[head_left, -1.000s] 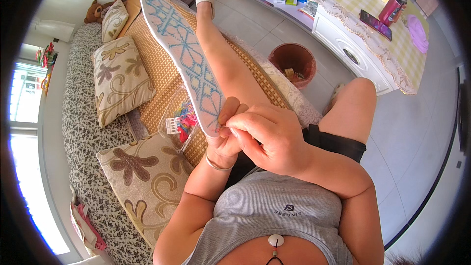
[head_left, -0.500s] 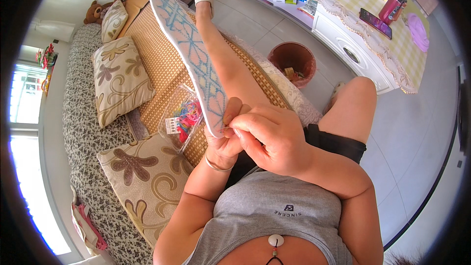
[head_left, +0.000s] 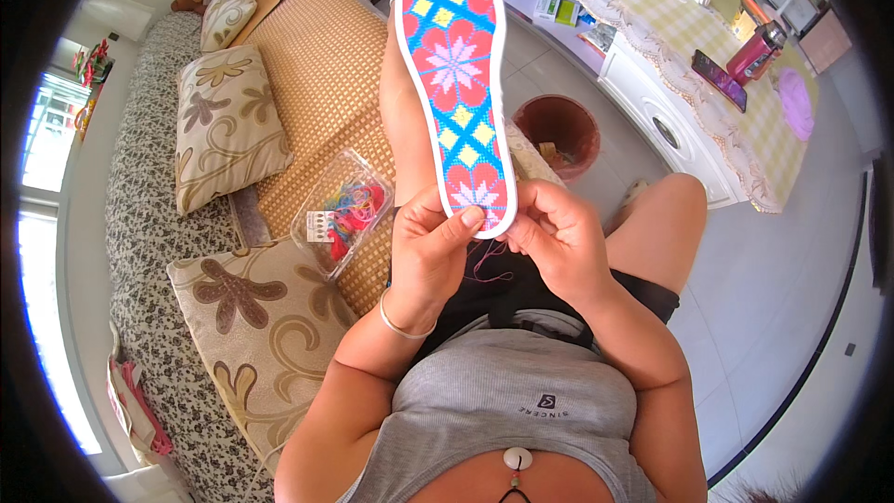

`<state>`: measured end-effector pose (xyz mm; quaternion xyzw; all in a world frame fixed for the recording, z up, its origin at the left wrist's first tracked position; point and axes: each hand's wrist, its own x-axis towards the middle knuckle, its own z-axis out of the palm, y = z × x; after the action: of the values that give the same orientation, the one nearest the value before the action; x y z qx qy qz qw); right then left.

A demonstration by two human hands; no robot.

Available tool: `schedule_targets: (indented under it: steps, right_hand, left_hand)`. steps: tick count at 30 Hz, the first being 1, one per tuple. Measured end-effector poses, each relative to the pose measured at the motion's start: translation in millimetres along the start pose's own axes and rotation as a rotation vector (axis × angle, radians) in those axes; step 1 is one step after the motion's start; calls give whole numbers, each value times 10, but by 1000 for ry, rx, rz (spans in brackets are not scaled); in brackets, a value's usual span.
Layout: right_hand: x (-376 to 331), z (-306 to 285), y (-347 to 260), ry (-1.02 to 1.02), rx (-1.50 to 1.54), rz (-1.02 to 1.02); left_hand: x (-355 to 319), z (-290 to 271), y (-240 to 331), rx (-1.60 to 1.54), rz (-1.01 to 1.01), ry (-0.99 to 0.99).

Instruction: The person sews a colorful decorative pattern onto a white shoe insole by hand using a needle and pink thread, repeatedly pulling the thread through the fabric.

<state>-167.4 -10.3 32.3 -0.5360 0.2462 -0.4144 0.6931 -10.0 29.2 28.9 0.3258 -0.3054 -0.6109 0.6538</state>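
An embroidered insole (head_left: 456, 65) with red flowers, blue bands and yellow diamonds is held up before me, its stitched face toward me and its white rim showing all round. My left hand (head_left: 436, 237) grips the lower left edge, thumb pressed on the pattern. At the lower right edge my right hand (head_left: 557, 233) pinches the insole between thumb and fingers. A loose pink thread (head_left: 488, 265) dangles below it between my hands. Whether a needle is in my fingers I cannot make out.
A clear plastic box (head_left: 343, 214) of coloured thread lies on the woven mat (head_left: 307, 65) to my left, by patterned cushions (head_left: 261, 317). A reddish bin (head_left: 563, 135) stands on the floor. On the cloth-covered table (head_left: 643, 0) are a phone (head_left: 719, 81) and a flask (head_left: 756, 53).
The insole has turned from its pale blue-lined back to its colourful face and now stands more upright. My right hand has moved from the thread near its end to the right edge.
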Motion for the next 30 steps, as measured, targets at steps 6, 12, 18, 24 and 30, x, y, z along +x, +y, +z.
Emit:
schedule_targets:
  steps: [6,12,18,24,30]
  right_hand:
    - [98,23,-102,235,-888,-691]
    - [-12,39,-239,168,-84,-609]
    - [-721,-1664,-1214,132,866,-619]
    - [-731,-1778,-1177,1338,-89,-833]
    - [-125,-360,-391,562,-613,-505]
  left_hand:
    - [-37,32,21,147,156,82]
    - [57,-86,1,409,296,152]
    - [257,-857,337,709,601,533]
    - [239,-741,321,427,369,471]
    - [70,-165,86,204,151,219]
